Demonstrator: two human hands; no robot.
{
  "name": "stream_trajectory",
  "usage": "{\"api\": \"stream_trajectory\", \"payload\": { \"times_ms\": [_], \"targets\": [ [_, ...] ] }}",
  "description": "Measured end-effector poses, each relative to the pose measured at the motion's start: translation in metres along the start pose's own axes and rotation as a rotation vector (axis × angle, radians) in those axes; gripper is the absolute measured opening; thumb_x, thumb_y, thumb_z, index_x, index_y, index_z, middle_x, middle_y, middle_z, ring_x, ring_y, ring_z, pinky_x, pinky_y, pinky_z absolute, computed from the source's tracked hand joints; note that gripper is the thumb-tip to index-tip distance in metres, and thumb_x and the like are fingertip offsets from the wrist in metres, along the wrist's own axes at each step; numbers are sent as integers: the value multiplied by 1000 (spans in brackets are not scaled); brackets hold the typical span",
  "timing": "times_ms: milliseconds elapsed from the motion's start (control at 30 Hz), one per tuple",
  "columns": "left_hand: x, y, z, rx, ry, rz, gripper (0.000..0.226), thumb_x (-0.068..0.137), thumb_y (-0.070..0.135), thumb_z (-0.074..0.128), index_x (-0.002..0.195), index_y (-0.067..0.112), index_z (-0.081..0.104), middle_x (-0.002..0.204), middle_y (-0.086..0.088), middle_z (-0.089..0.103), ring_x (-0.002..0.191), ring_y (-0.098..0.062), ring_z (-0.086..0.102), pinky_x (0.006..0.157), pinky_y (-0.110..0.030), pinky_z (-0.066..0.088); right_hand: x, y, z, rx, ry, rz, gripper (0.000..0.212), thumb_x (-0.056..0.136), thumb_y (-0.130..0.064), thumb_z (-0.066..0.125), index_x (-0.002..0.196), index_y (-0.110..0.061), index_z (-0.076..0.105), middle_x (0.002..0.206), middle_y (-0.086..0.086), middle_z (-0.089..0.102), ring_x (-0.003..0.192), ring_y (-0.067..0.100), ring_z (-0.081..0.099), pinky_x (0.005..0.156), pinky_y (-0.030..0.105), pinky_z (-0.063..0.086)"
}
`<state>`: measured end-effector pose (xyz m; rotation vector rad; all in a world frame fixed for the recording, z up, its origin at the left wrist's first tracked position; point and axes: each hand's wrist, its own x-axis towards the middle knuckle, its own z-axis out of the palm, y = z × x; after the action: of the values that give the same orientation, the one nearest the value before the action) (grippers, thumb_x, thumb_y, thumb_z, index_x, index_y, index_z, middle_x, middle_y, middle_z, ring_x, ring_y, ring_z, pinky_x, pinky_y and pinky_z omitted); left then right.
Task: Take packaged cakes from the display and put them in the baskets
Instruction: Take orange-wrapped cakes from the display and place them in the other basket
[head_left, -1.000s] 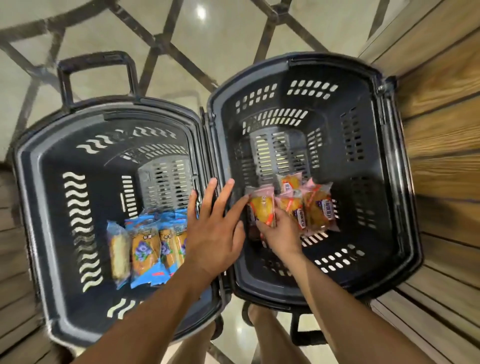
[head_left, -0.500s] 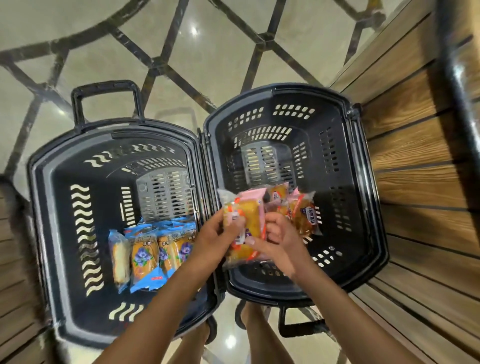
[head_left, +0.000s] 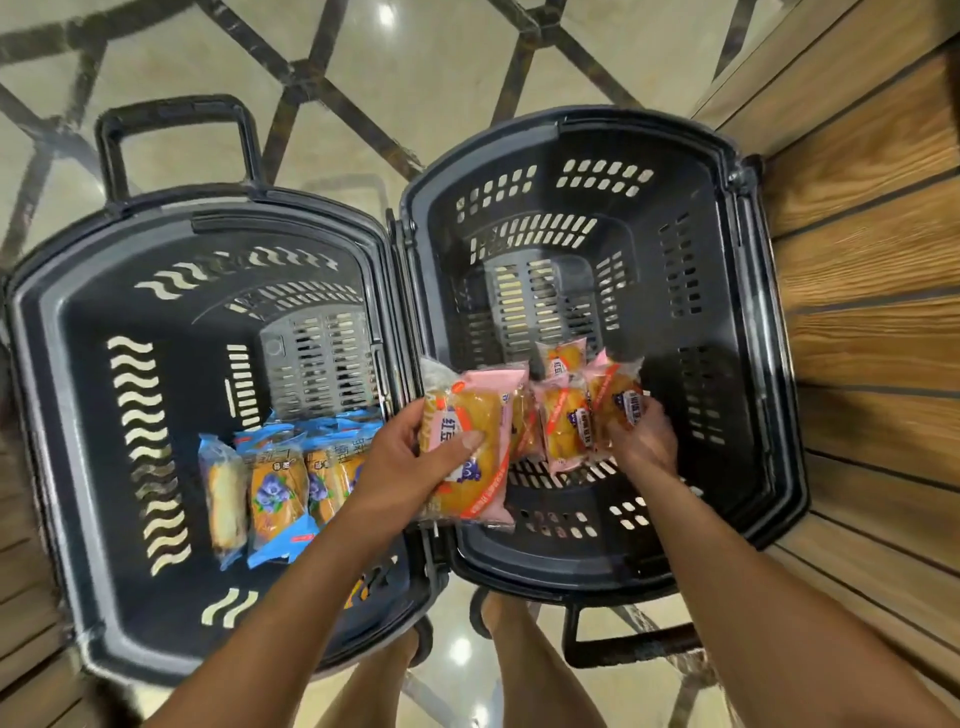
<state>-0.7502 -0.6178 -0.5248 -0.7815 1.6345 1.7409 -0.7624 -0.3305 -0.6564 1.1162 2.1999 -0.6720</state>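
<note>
Two dark plastic baskets stand side by side on the floor below me. My left hand (head_left: 402, 457) grips a pink-wrapped cake (head_left: 475, 441) over the near left part of the right basket (head_left: 769, 364), thumb across its front. My right hand (head_left: 641, 439) reaches into that basket and holds the rightmost of several pink-wrapped cakes (head_left: 566, 415) on its floor. In the left basket (head_left: 47, 395) lie blue-wrapped cakes (head_left: 275, 483) in a row, partly hidden by my left forearm.
A wooden slatted display wall (head_left: 872, 291) runs along the right side, close to the right basket. The left basket's handle (head_left: 171, 135) stands up at the back. Polished patterned floor (head_left: 363, 78) lies beyond; my legs show below the baskets.
The pink cake passed from both hands into my left hand alone. My right hand moved right and down onto the cakes lying in the right basket.
</note>
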Motion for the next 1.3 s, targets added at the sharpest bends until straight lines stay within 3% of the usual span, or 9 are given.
{"api": "stream_trajectory", "payload": {
  "times_ms": [233, 300, 433, 567, 700, 800, 1067, 1133, 1300],
  "targets": [
    [0, -1, -4, -12, -29, -15, 42, 75, 34, 78, 113, 20, 69, 102, -6, 80, 91, -24, 77, 76, -37, 64, 6, -11, 8, -217, -2, 64, 69, 83, -49, 78, 134, -11, 51, 139, 18, 47, 128, 38, 48, 91, 45, 45],
    [-1, 1, -3, -23, -30, -28, 41, 77, 34, 78, 115, 20, 69, 104, -6, 79, 93, -26, 77, 79, -41, 64, 5, -12, 7, -178, -32, 90, 59, 82, -40, 82, 127, -11, 57, 136, 16, 47, 123, 37, 52, 83, 42, 45],
    [-7, 8, -2, -64, -4, -64, 46, 77, 35, 77, 119, 19, 69, 107, -8, 79, 97, -31, 77, 85, -48, 62, -8, -16, -7, -29, -73, 90, 59, 76, -34, 87, 122, -15, 54, 124, 11, 60, 110, 32, 62, 89, 46, 55],
    [-29, 23, 0, -109, 33, -99, 48, 80, 32, 78, 123, 15, 66, 110, -13, 78, 100, -36, 75, 90, -55, 60, -44, -34, -42, 93, -171, 6, 52, 78, -28, 87, 111, -15, 49, 105, 2, 61, 96, 22, 58, 83, 33, 48],
    [-72, 55, 2, -175, 36, -117, 40, 91, 25, 72, 128, 14, 64, 114, -20, 75, 98, -36, 74, 85, -48, 62, -99, -53, -82, 230, -311, -137, 55, 73, -17, 91, 114, -2, 58, 91, 4, 69, 77, 16, 66, 71, 19, 58],
    [-114, 90, 3, -218, 55, -117, 35, 93, 20, 71, 126, 12, 62, 116, -22, 74, 92, -32, 74, 79, -43, 64, -151, -71, -122, 331, -408, -220, 66, 66, -10, 95, 121, -5, 58, 99, 11, 73, 86, 24, 71, 85, 43, 61],
    [-222, 176, -4, -210, 1, 9, 58, 78, 34, 89, 127, 16, 65, 118, -18, 74, 104, -36, 72, 99, -57, 55, -307, -106, -239, 545, -606, -428, 49, 80, 3, 81, 122, -14, 62, 107, 9, 77, 102, 28, 73, 90, 44, 59],
    [-251, 197, -8, -177, -2, 53, 56, 76, 33, 89, 124, 17, 65, 113, -15, 77, 98, -33, 74, 96, -55, 57, -345, -110, -260, 583, -574, -447, 46, 81, -5, 83, 123, -15, 64, 109, 10, 76, 104, 28, 73, 93, 45, 58],
    [-317, 238, -27, -61, -62, 182, 56, 77, 33, 86, 124, 10, 66, 110, -17, 77, 92, -31, 74, 88, -47, 60, -434, -102, -295, 715, -335, -458, 85, 62, -80, 77, 131, -33, 61, 123, -5, 71, 116, 17, 67, 104, 48, 52]
  ]
}}
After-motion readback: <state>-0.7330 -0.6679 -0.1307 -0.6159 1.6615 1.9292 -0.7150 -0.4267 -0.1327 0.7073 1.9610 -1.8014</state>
